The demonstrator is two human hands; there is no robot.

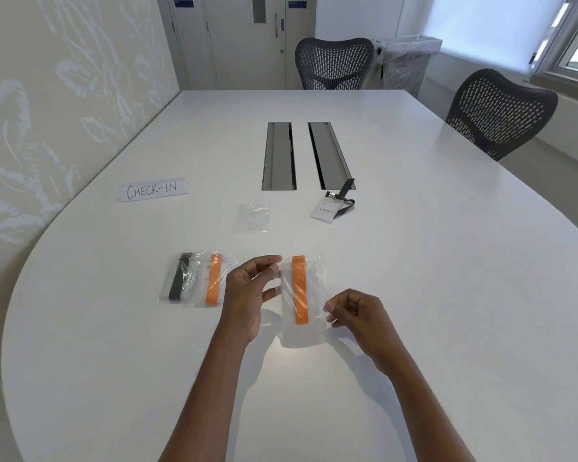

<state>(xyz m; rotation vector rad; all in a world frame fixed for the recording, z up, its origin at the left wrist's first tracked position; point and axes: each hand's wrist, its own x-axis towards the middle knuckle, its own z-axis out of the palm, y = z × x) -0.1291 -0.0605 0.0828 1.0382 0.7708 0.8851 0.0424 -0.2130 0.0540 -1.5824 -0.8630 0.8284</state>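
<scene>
A clear plastic bag (309, 295) with an orange band (300, 290) inside is held above the white table (414, 295). My left hand (247, 291) pinches the bag's left edge between thumb and fingers. My right hand (357, 315) pinches its lower right edge. To the left lie two more clear bags on the table, one with an orange band (213, 279), one with a black band (178, 278).
An empty clear bag (252, 217) lies further back. A white name badge (324, 211) on a dark lanyard sits by two grey cable trays (278, 155). A paper sign reading CHECK-IN (152, 189) lies at left. Two dark mesh chairs (334, 63) stand at the far side.
</scene>
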